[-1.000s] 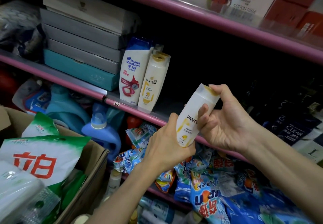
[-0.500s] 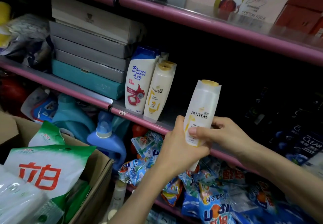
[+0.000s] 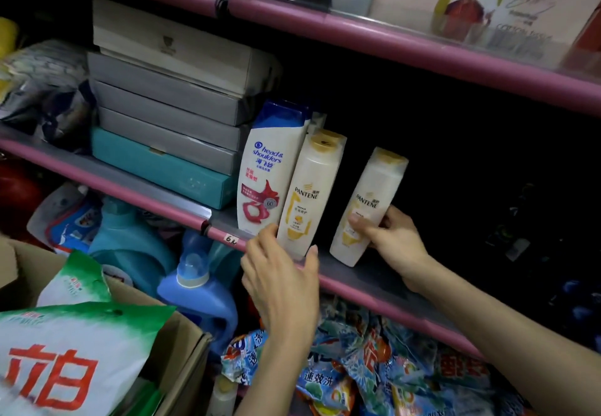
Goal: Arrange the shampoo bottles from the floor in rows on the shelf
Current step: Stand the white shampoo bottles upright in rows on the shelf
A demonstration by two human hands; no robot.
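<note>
a: what are the hands doing?
b: my right hand [image 3: 395, 240] pinches the lower half of a pantene bottle [image 3: 369, 206], thumb across the label, its base on the shelf [image 3: 367, 272]. my left hand [image 3: 283, 272] is spread loosely, fingertips touching the foot of a second pantene bottle [image 3: 309, 194] at the shelf's front edge.

a: and around them?
b: a head & shoulders bottle [image 3: 268, 172] stands touching that second bottle's left side, then stacked boxes [image 3: 169, 107]. below sit blue detergent jugs [image 3: 198, 289], sachets [image 3: 357, 363] and a cardboard box [image 3: 185, 350] holding a green-white bag [image 3: 74, 350].
</note>
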